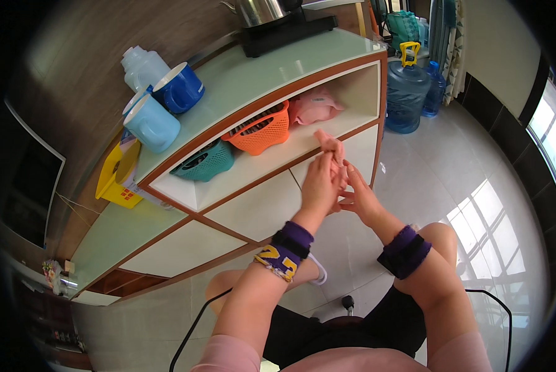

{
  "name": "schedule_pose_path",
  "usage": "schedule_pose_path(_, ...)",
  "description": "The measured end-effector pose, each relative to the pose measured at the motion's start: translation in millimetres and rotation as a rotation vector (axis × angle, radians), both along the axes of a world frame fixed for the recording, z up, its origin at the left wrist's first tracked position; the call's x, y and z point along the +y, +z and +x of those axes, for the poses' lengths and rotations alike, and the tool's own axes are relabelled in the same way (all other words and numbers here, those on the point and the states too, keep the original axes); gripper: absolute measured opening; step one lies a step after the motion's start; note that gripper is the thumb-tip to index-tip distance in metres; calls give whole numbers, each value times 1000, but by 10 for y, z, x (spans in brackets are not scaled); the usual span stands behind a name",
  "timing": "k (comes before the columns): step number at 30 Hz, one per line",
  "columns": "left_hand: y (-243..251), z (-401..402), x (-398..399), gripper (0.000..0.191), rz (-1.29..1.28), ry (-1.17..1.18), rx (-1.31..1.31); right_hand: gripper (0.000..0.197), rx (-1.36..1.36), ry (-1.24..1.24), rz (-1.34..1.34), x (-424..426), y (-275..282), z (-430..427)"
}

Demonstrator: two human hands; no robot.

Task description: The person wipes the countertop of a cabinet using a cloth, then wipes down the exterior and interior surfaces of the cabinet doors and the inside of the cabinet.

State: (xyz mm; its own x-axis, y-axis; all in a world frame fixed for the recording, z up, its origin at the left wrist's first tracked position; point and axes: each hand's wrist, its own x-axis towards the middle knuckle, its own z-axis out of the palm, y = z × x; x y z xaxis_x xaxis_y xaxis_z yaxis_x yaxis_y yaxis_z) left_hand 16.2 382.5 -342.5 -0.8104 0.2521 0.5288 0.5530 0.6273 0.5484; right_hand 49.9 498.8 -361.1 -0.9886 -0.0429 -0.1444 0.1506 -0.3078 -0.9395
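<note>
My left hand (322,183) is closed around a bunched pink cloth (331,146), and one end of the cloth sticks up above my fingers. Close on its right, my right hand (358,193) has its fingers spread, with the fingertips at the cloth and my left hand; whether they grip the cloth is hard to tell. Both hands are in front of a cabinet's open shelf (268,158). On that shelf lie another pink cloth item (314,107), an orange perforated basket (261,132) and a teal perforated basket (205,162). Purple bands circle both my wrists.
On the glass cabinet top (231,74) are a light blue mug (152,123), a dark blue mug (182,90), a translucent jug (145,67) and a metal kettle (261,11) on a black base. A large water bottle (405,97) stands on the floor at right. Black cables hang on both sides.
</note>
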Motion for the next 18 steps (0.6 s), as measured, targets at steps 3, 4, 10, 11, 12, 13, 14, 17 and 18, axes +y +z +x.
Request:
schedule_pose_path(3, -149, 180, 169, 47, 255, -236, -194, 59, -25, 23, -227, -21, -113, -68)
schedule_pose_path(4, -194, 228, 140, 51, 292, -285, -224, 59, -67, 14, -233, -28, -99, -31)
schedule_pose_path(10, -311, 371, -431, 47, 650, -238, -571, 57, -222, 27, -235, -280, -64, 69)
schedule_pose_path(11, -283, 362, -504, 43, 727, -125, -649, 56, -239, 6, -222, -310, -129, 36)
schedule_pose_path(12, -266, 374, -629, 39, 810, 1, -723, 55, -263, -8, -216, -392, -216, 12)
schedule_pose_path(13, -267, 362, -743, 36, 814, 60, -710, 54, -283, -16, -213, -493, -239, 1)
schedule_pose_path(14, -272, 352, -858, 34, 816, 118, -699, 53, -266, -26, -231, -614, -254, 4)
schedule_pose_path(17, -268, 306, -999, 31, 827, 151, -718, 44, -241, -46, -217, -880, -187, -16)
schedule_pose_path(18, -265, 290, -1007, 31, 821, 152, -719, 43, -223, -54, -147, -957, -166, -26)
